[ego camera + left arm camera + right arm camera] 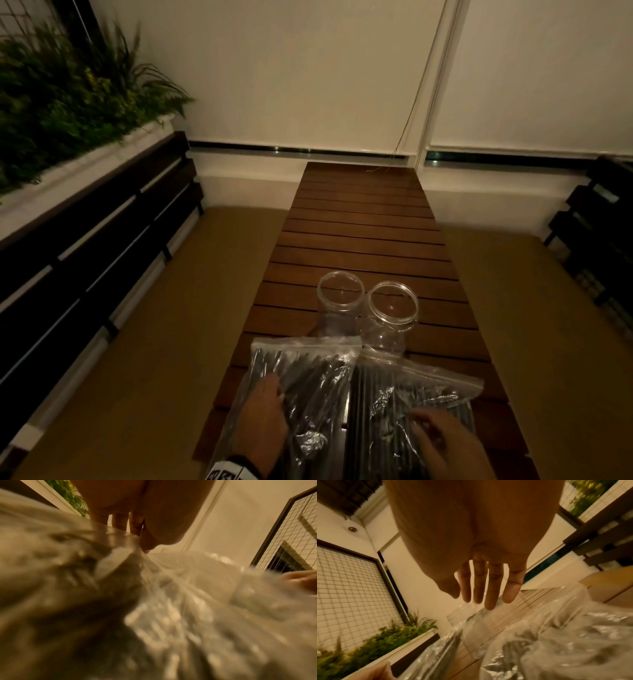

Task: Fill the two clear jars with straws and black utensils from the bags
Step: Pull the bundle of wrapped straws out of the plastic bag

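Dim room, slatted wooden table (363,219) | two clear jars (340,301) (393,310) stood empty side by side, just behind two bags | left hand (262,416) lay on utensil bag (308,380), grip unclear | right hand (445,445) spread flat over straw bag (404,394), fingers (493,588) straight.

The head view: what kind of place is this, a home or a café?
Probably a café or restaurant seating nook, though a home balcony is possible. A slatted wooden table stands between two cushioned benches with dark slatted backrests, and a planter of ferns runs behind the left one.
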`<state>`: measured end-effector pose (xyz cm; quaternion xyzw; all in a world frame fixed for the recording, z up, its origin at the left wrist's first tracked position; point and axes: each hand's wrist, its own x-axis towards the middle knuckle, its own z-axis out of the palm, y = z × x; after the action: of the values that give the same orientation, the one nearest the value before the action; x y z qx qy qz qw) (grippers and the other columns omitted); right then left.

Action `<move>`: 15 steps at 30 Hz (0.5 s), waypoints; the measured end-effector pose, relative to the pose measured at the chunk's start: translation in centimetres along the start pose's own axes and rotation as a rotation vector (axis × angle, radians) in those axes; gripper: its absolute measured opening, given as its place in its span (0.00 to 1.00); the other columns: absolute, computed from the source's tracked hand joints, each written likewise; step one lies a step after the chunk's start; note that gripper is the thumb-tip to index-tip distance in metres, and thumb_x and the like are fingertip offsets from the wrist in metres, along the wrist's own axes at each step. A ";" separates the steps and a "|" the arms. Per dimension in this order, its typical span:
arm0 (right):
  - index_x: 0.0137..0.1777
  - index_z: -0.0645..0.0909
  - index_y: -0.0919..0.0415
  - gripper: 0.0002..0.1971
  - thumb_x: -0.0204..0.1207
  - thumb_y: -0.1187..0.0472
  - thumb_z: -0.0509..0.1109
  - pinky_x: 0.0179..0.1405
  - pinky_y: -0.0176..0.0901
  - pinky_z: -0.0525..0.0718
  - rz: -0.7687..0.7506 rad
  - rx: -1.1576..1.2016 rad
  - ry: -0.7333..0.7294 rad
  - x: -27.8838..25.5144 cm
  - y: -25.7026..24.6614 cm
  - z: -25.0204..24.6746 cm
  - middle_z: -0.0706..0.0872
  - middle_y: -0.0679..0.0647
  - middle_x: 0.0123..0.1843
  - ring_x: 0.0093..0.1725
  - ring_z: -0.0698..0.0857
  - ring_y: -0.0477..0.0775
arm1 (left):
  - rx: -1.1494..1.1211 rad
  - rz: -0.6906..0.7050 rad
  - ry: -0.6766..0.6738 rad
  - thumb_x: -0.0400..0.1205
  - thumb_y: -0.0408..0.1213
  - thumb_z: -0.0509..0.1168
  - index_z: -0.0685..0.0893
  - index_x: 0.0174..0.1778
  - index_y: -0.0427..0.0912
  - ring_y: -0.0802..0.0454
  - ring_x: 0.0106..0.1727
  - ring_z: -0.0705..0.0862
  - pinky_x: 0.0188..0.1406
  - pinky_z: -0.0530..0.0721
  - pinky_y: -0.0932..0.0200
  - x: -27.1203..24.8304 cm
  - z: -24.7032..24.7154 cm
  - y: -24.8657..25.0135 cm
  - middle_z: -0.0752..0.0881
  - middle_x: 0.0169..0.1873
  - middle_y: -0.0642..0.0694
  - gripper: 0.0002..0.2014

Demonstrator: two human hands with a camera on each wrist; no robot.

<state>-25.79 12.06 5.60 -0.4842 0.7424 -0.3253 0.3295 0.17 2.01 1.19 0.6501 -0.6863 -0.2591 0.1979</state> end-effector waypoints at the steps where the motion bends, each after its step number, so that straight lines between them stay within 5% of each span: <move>1: 0.48 0.78 0.13 0.18 0.71 0.43 0.79 0.48 0.20 0.79 -0.044 0.002 0.016 -0.1 -1.2 0.3 0.88 0.34 0.54 0.53 0.84 0.27 | -0.021 0.018 0.007 0.84 0.26 0.59 0.71 0.39 0.52 0.61 0.36 0.76 0.37 0.77 0.68 -0.3 -0.5 -0.3 0.77 0.36 0.54 0.14; 2: 0.53 0.79 0.17 0.11 0.71 0.32 0.71 0.53 0.27 0.80 -0.052 0.023 0.005 -0.1 -2.6 0.4 0.87 0.39 0.61 0.54 0.86 0.32 | -0.045 0.031 0.030 0.84 0.26 0.59 0.69 0.36 0.53 0.61 0.33 0.75 0.37 0.75 0.69 -0.7 -0.9 -0.5 0.77 0.34 0.53 0.17; 3: 0.57 0.78 0.22 0.15 0.70 0.28 0.65 0.58 0.35 0.81 -0.040 0.072 0.014 0.1 -3.5 0.6 0.84 0.42 0.67 0.55 0.85 0.35 | -0.096 0.044 0.080 0.84 0.26 0.58 0.68 0.32 0.53 0.62 0.32 0.75 0.37 0.74 0.72 -1.1 -1.4 -0.7 0.78 0.34 0.50 0.19; 5: 0.66 0.75 0.30 0.23 0.68 0.34 0.65 0.64 0.47 0.80 -0.022 0.227 -0.034 0.4 -5.5 1.1 0.78 0.46 0.73 0.59 0.81 0.40 | -0.229 0.035 0.140 0.84 0.23 0.58 0.71 0.27 0.50 0.67 0.37 0.77 0.39 0.71 0.79 -2.0 -2.0 -1.1 0.80 0.38 0.48 0.22; 8: 0.80 0.68 0.38 0.38 0.68 0.34 0.70 0.68 0.60 0.82 0.044 0.337 -0.115 1.1 -8.0 1.8 0.71 0.49 0.81 0.72 0.78 0.52 | -0.254 0.091 0.065 0.83 0.25 0.60 0.75 0.47 0.62 0.75 0.47 0.78 0.43 0.75 0.79 -3.5 -2.7 -1.3 0.79 0.46 0.63 0.20; 11: 0.77 0.70 0.45 0.30 0.77 0.52 0.76 0.50 0.42 0.88 0.077 0.301 -0.214 1.4 -9.8 2.6 0.77 0.47 0.74 0.59 0.84 0.44 | -0.217 0.257 -0.016 0.80 0.21 0.60 0.70 0.53 0.71 0.87 0.50 0.73 0.51 0.73 0.84 -4.2 -2.8 -1.5 0.79 0.48 0.77 0.30; 13: 0.70 0.77 0.47 0.20 0.81 0.63 0.73 0.42 0.36 0.89 -0.002 0.204 -0.223 1.6 -10.7 2.8 0.85 0.46 0.65 0.49 0.87 0.39 | -0.208 0.365 0.010 0.78 0.26 0.58 0.73 0.56 0.76 0.83 0.54 0.75 0.56 0.73 0.83 -3.9 -2.6 -2.1 0.75 0.55 0.83 0.31; 15: 0.65 0.82 0.48 0.15 0.83 0.65 0.70 0.36 0.24 0.83 -0.097 0.157 -0.187 1.7 -11.4 2.7 0.86 0.37 0.55 0.49 0.85 0.32 | -0.224 0.411 -0.016 0.80 0.35 0.58 0.74 0.57 0.75 0.74 0.56 0.79 0.58 0.79 0.73 -3.3 -3.0 -1.9 0.78 0.56 0.75 0.23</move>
<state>-18.40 6.38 12.93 -0.5203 0.6566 -0.3513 0.4180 3.73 5.01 2.61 0.4688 -0.7727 -0.2932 0.3120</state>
